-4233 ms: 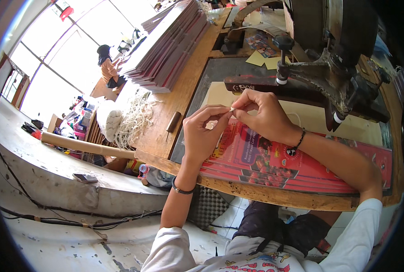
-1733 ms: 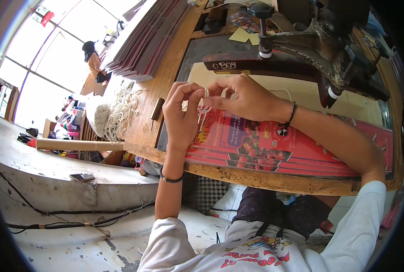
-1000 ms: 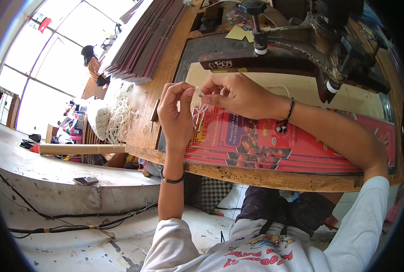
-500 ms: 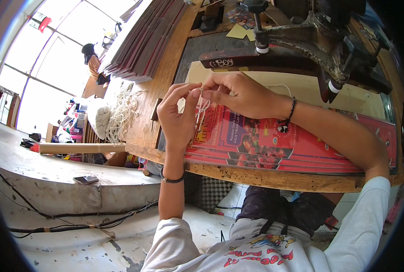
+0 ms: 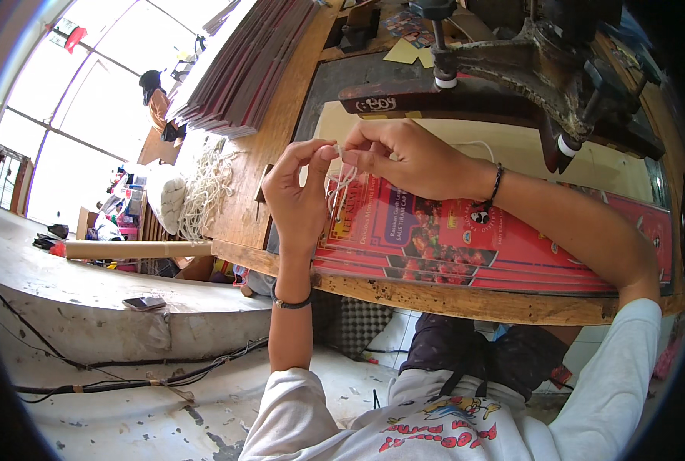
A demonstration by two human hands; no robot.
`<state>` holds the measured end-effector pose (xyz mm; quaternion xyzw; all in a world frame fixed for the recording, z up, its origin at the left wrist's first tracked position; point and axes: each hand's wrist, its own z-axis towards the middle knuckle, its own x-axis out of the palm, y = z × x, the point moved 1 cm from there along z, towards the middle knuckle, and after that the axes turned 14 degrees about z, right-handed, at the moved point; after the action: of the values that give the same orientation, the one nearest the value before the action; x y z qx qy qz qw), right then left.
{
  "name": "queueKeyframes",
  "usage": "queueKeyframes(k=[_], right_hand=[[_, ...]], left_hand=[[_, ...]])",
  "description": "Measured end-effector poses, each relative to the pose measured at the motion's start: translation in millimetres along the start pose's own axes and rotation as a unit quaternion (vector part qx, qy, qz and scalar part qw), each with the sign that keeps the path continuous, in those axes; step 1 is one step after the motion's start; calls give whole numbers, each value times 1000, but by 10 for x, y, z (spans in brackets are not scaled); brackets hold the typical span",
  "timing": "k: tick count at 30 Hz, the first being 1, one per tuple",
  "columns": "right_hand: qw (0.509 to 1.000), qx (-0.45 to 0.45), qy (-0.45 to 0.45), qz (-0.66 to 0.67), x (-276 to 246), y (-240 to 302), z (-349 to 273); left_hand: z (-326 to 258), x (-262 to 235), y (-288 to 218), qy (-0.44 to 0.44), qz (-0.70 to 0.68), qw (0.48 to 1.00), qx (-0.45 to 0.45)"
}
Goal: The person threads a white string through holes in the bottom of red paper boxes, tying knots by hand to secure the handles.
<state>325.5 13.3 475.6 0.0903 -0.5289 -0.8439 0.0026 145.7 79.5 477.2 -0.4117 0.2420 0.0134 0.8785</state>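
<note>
Between my two hands is a thin white cord, its loops hanging below the fingertips. Thumb and index finger of my left hand pinch it at the top. My right hand pinches the same cord close by, fingers curled in and fingertips nearly touching the left ones. Whether there is a knot at the pinch is too small to tell. Under the hands lies a stack of glossy red printed sheets with food pictures. Another stretch of cord curves out behind my right wrist.
A dark metal press frame with knobs stands over the far side of the wooden table. At the far left are a tall stack of boards and a heap of white cords. A person is beyond, by the windows.
My left fingers have shifted slightly left, and the cord loops below them hang wider. My right hand stays almost in place, still pinching the cord.
</note>
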Motion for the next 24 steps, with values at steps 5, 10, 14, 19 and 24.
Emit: queueKeyframes(k=[5,10,14,19,24], right_hand=[[1000,-10,-2,17,28,8,2],[1000,-14,-2,12,26,26,-2],[1000,-29,-3,6,19,17,0],[1000,-17,-1,9,33,49,-2],[999,-28,-4,16,20,25,-7]], left_hand=[[-9,-30,-39,-16,30,999,8],[-6,-45,-18,-30,51,998,-1],[1,-36,-17,-39,49,998,-10],[-1,-48,-30,-47,42,998,-28],[7,-20,-22,-53,26,998,-37]])
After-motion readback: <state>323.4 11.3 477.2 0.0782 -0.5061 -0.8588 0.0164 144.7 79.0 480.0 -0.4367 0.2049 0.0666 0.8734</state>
